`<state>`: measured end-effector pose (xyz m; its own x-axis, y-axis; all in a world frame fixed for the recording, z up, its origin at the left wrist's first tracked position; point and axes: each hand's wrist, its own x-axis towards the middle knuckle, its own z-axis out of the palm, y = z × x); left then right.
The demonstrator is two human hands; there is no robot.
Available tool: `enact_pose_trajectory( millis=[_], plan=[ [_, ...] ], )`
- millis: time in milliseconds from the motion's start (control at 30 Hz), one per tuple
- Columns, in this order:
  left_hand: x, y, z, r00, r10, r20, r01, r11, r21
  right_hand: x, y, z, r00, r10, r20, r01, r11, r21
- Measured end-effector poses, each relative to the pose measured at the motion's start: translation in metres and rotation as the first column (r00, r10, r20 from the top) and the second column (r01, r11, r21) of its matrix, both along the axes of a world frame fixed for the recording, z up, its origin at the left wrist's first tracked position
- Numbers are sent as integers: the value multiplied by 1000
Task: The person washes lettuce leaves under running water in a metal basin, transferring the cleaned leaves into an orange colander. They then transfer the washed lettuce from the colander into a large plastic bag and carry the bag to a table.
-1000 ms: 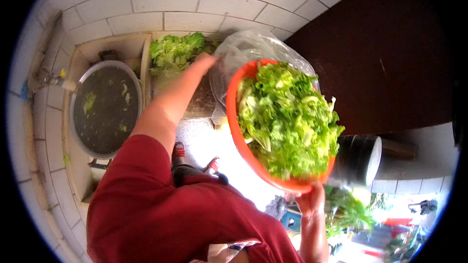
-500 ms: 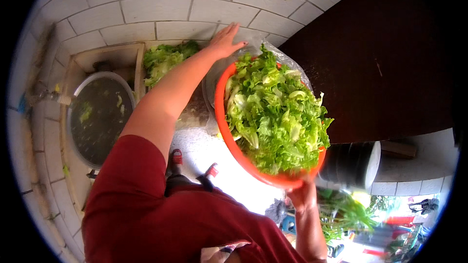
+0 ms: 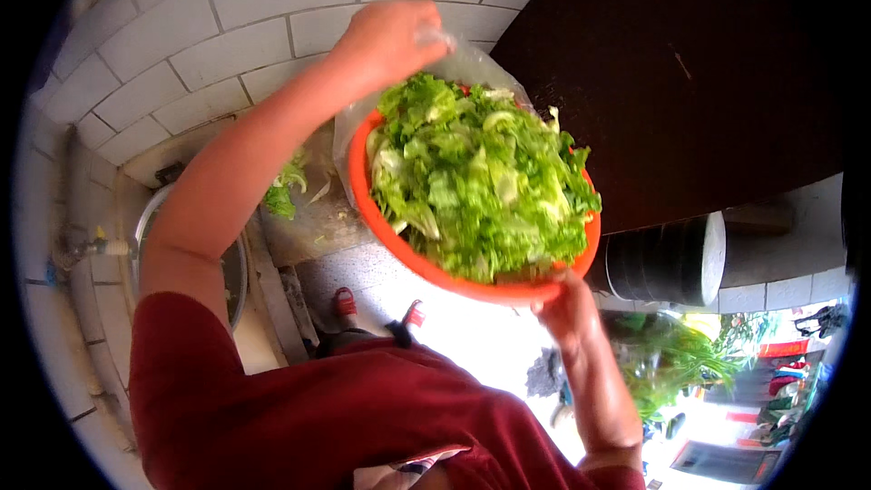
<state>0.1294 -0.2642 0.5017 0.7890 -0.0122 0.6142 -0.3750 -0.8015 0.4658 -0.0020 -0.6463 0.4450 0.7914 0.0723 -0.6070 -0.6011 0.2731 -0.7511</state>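
Observation:
An orange basin (image 3: 392,245) heaped with torn green lettuce (image 3: 481,181) tilts in front of me. My right hand (image 3: 572,308) grips its near right rim, thumb at the edge. Beyond the far left rim, my left hand (image 3: 395,41) is raised before the wall, its fingers closed on the edge of a clear plastic bag (image 3: 485,71). The bag stretches from that hand along the basin's far side and shows again beside its left wall. How far it reaches under the basin is hidden.
Left of the basin, loose lettuce leaves (image 3: 283,200) lie on a ledge beside a sink holding a metal pot (image 3: 238,286), partly behind my left arm. A dark brown panel (image 3: 689,82) fills the right. Below it lies a black cylindrical container (image 3: 667,259); green plants (image 3: 671,363) stand further down.
My left hand has gone from spread fingers by the wall to a closed grip on the bag's edge, lifting it. In the picture the basin sits further left and higher, still in my right hand.

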Motion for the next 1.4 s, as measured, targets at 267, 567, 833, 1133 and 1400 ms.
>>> enact_pose_trajectory(
  millis=[267,567,833,1133,1400],
  plan=[
    [-102,52,-42,781,47,-623,140,959,248,46,12,11,853,520,38,-471,800,-371],
    [-137,10,-32,588,-781,-210,79,314,-946,110,-41,-25,922,138,362,-31,958,-285],
    [-58,-45,32,774,-610,166,404,275,-872,149,-29,29,740,264,619,27,908,-419],
    [75,-136,154,614,-670,418,695,208,-688,154,48,183,355,833,425,273,342,-899],
    [80,-158,86,815,-570,107,490,577,-654,170,90,141,114,947,302,208,274,-939]
  ],
)
